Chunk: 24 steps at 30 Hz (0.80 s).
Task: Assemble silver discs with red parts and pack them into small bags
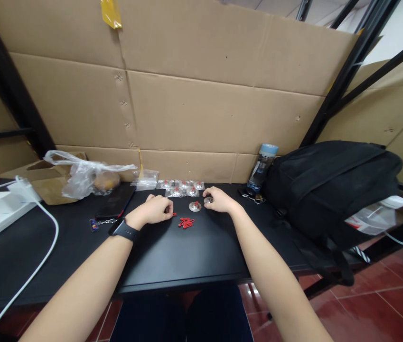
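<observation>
Your left hand (156, 209) rests on the black table (173, 256), just left of centre. Its fingers are curled inward in a loose fist with the knuckles up. You cannot tell whether it pinches anything. A single red piece (174, 214) lies at its fingertips. A black watch (125, 231) sits on that wrist.

Your right hand (219, 200) rests palm down, near the left hand but apart from it. Its fingers are bent and its fingertips touch a small clear disc (208, 201). Whether they grip the disc cannot be told.

Between the hands stands a second clear disc with a red centre (194, 206). Just in front of it lies a small pile of red pieces (186, 222).

Behind the hands, a row of clear discs (183, 188) lies along the cardboard wall (222, 114).

To the left are a dark phone (116, 202), a keychain (97, 223) and a clear plastic bag (83, 175). To the right are a water bottle (262, 167) and a black backpack (329, 190).
</observation>
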Motion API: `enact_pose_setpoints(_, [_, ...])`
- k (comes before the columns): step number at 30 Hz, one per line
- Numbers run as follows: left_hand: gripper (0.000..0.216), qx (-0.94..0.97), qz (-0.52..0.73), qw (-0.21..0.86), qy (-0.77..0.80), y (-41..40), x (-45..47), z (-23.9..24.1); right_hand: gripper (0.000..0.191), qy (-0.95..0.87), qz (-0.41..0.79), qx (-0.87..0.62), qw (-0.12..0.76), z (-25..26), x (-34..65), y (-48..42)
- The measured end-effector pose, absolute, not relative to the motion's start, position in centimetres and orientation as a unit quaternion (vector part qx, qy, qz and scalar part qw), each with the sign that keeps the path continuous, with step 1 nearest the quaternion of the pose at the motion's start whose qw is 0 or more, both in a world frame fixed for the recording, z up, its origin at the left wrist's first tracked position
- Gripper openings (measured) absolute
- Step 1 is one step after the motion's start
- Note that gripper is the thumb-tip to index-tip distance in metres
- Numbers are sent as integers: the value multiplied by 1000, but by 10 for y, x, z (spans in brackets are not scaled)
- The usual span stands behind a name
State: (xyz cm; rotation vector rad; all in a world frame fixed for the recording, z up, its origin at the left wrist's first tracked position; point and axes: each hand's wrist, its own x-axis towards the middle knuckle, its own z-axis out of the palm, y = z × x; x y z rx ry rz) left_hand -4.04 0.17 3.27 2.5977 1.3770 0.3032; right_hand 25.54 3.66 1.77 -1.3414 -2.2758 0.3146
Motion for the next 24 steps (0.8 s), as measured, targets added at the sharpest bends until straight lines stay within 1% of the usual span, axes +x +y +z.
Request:
enact_pose_setpoints(2, [9,871,122,76,471,2,-40,33,40,-823,120,-511,217,19,264,37])
enact_pose_setpoints(6, [12,858,181,72,476,3,-33,31,37,-815,149,-527,192,18,271,39])
enact_pose_setpoints(9, [11,840,230,78,485,4,-28,28,38,-814,141,-527,198,15,270,41])
enact_pose_setpoints(12, [19,824,274,82,488,5,-24,25,36,-816,140,-523,203,13,269,42])
enact_pose_setpoints(14, [17,815,295,77,493,5,-21,24,34,-815,144,-521,208,13,269,42])
enact_pose_setpoints(18, [12,797,329,66,502,3,-18,24,33,-820,153,-508,215,15,270,41])
enact_pose_setpoints(24, [18,792,349,56,498,2,-16,24,35,-820,152,-508,217,15,271,42])
